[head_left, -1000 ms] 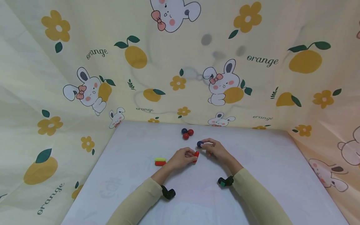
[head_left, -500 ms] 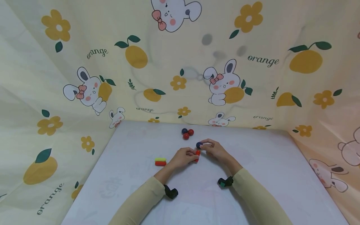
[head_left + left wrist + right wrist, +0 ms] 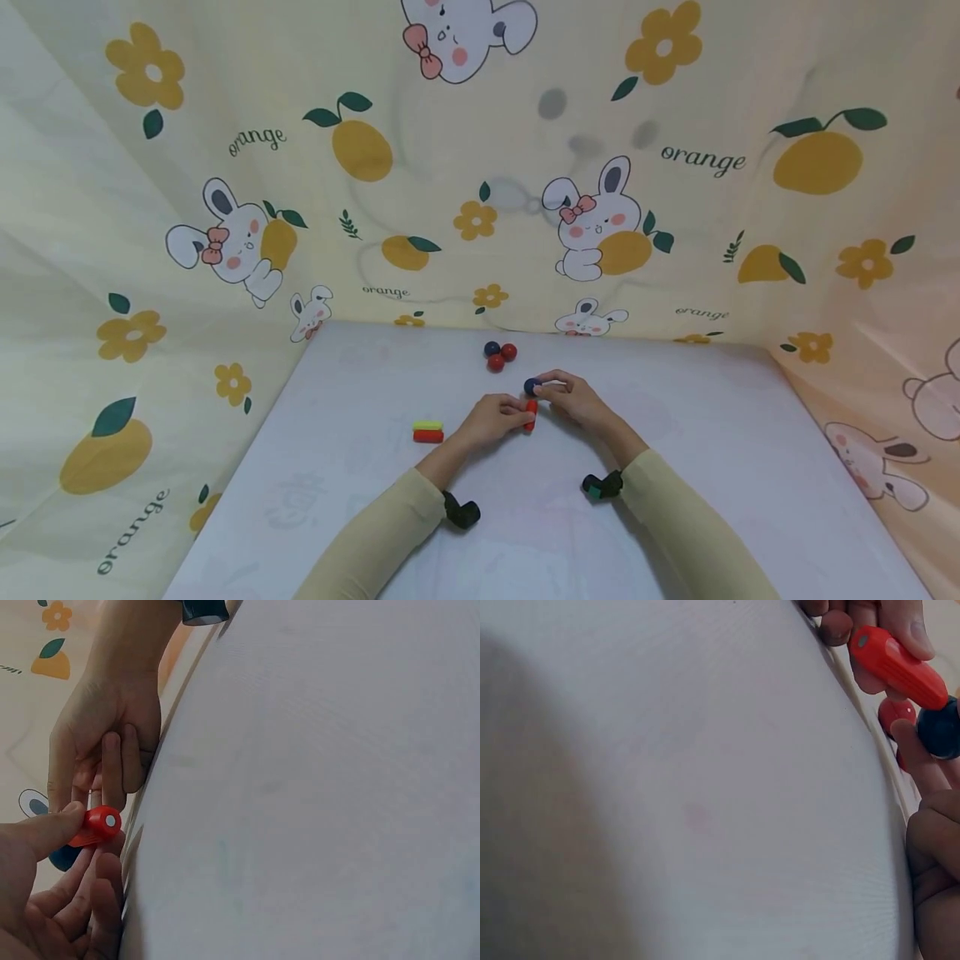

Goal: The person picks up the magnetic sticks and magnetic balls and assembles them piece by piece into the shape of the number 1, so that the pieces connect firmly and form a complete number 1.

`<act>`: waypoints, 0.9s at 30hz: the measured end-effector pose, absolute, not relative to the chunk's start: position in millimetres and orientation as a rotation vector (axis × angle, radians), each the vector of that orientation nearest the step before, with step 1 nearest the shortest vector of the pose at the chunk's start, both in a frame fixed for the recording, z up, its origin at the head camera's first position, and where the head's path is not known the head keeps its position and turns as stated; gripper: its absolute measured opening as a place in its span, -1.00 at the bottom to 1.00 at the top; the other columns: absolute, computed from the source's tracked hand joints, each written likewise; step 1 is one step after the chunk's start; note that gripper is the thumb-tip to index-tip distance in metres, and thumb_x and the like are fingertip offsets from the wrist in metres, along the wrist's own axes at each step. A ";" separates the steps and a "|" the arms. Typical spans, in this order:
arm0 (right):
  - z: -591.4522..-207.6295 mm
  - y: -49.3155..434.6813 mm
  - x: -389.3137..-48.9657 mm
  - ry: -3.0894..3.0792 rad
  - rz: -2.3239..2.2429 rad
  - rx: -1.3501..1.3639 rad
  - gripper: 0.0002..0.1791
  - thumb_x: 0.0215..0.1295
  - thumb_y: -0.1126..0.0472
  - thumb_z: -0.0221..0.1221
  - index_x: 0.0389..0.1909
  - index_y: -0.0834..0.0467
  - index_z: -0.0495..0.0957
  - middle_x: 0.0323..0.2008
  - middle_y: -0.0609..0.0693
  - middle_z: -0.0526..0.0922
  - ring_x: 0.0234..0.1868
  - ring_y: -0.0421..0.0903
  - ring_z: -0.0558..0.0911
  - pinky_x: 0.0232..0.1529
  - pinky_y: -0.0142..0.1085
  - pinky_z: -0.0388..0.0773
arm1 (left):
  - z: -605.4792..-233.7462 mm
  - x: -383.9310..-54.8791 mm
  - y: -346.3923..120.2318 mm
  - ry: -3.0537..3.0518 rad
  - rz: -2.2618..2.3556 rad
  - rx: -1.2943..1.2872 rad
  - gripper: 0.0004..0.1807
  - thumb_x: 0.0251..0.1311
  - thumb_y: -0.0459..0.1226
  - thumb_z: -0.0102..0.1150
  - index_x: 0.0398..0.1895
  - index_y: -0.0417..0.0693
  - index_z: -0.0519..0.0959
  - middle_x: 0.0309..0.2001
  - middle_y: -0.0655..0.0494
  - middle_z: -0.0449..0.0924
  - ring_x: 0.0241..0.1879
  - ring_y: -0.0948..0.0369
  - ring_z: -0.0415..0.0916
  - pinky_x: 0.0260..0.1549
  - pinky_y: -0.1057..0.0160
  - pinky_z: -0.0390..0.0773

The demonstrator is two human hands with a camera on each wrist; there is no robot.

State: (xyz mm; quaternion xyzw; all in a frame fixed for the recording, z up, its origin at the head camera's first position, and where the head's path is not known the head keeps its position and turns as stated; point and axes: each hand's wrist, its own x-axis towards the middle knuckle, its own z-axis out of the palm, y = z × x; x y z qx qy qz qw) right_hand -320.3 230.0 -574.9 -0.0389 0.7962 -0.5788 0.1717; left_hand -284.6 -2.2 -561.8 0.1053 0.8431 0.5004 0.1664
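My left hand pinches a red ribbed rod between thumb and fingers, near the table's middle. A pale round spot shows on the rod's end in the left wrist view. Just beyond it, the fingertips of my right hand hold a dark blue ball. In the right wrist view the far end of the rod is right by the blue ball; whether they touch I cannot tell. Part of the ball is hidden by fingers.
Behind the hands, two red balls and another dark blue ball sit clustered on the white table. To the left lie a yellow rod and a red rod, side by side. A printed curtain surrounds the table's back and sides.
My left hand has moved slightly right with the red rod, which now stands closer under the blue ball. The right hand has barely shifted. The other balls and rods stay put.
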 end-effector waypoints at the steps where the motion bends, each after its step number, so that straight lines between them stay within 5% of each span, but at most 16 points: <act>1: -575.2 230.2 -320.6 2.261 -1.643 -0.112 -0.46 0.45 -0.21 0.36 0.30 -0.04 0.60 -0.28 -0.02 0.73 -0.57 -0.06 0.31 -0.45 -0.31 0.23 | -561.2 -284.9 -2.3 2.390 1.430 0.291 -0.61 0.42 -0.01 0.41 0.11 -0.06 0.75 -0.08 0.13 0.80 -0.12 0.21 0.66 0.01 0.15 0.69; 15: -574.8 230.3 -320.6 2.252 -1.655 -0.136 -0.48 0.45 -0.16 0.37 0.28 0.01 0.62 -0.42 -0.06 0.67 -0.57 -0.09 0.31 -0.44 -0.31 0.23 | -563.2 -289.5 -1.1 2.324 1.475 0.273 -0.62 0.44 -0.03 0.39 0.13 -0.08 0.74 -0.27 0.16 0.75 -0.30 0.21 0.60 -0.26 0.30 0.61; 27: -574.2 228.6 -320.5 2.291 -1.612 -0.127 -0.46 0.47 -0.17 0.35 0.31 0.01 0.59 -0.25 -0.03 0.75 -0.39 -0.06 0.37 -0.23 -0.20 0.27 | -564.3 -292.7 -0.7 2.288 1.513 0.237 -0.61 0.46 -0.01 0.37 0.10 -0.10 0.75 -0.40 0.12 0.69 -0.39 0.22 0.55 -0.35 0.33 0.52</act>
